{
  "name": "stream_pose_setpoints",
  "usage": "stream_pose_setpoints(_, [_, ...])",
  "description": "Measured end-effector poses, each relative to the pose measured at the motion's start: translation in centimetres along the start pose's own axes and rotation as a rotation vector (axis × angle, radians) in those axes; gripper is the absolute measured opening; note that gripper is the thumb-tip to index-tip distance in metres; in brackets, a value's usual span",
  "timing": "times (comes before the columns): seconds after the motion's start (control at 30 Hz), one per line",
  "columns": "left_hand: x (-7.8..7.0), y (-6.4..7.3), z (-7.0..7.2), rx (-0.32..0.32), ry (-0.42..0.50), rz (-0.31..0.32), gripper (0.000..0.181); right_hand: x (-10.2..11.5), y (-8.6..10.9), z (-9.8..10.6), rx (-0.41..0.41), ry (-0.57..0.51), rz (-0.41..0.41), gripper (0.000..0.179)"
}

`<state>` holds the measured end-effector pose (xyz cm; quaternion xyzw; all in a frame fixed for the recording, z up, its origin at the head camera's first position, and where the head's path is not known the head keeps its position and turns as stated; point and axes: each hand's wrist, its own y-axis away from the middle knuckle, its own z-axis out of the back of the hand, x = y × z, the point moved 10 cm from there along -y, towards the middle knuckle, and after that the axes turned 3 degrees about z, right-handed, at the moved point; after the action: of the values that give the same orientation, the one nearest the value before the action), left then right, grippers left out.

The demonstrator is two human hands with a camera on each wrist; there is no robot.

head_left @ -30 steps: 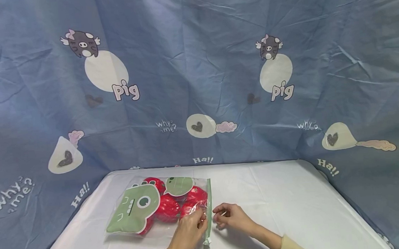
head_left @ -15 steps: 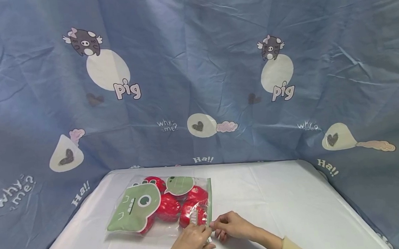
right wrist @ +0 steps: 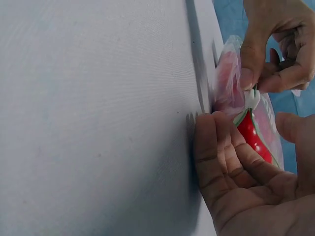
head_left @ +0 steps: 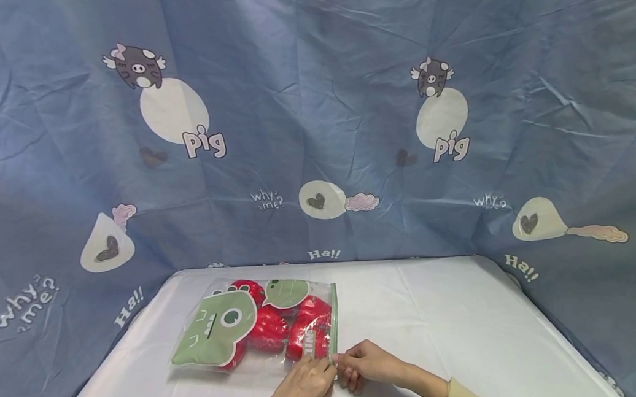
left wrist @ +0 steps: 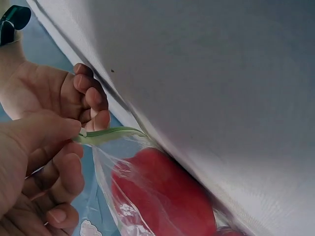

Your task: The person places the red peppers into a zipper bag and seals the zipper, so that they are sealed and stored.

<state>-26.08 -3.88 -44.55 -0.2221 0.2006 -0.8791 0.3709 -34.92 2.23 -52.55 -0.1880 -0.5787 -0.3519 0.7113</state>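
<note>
A clear zip bag (head_left: 263,365) with a green cartoon-monster print lies on the table, several red round fruits or vegetables (head_left: 268,330) inside. Its green zip strip (head_left: 333,308) runs along the right edge. My left hand (head_left: 303,384) pinches the near end of this strip between thumb and fingers, as the left wrist view shows with the strip (left wrist: 115,132). Close on the right is my right hand (head_left: 374,364), fingers loosely curled. In the right wrist view its thumb (right wrist: 290,125) stands apart from its fingers, beside the white zip end (right wrist: 252,100).
A white cloth-covered table (head_left: 442,313) extends around the bag. Behind it hangs a blue curtain (head_left: 353,233) printed with pigs and words.
My left hand has shifted from the bag's red contents to the near end of the zip strip. The right hand has come slightly nearer and lower beside it. The bag barely moved.
</note>
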Motion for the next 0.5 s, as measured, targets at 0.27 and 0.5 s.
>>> stream_pose_setpoints(0.27, [-0.2, 0.0, -0.1, 0.016, 0.019, -0.022, 0.023, -0.1, 0.0, 0.1, 0.006, -0.011, -0.028, 0.054])
stream_pose_setpoints(0.5, [-0.6, 0.2, 1.0, -0.117, -0.017, -0.067, 0.017, -0.1, 0.0, -0.8, 0.075, -0.068, -0.024, 0.043])
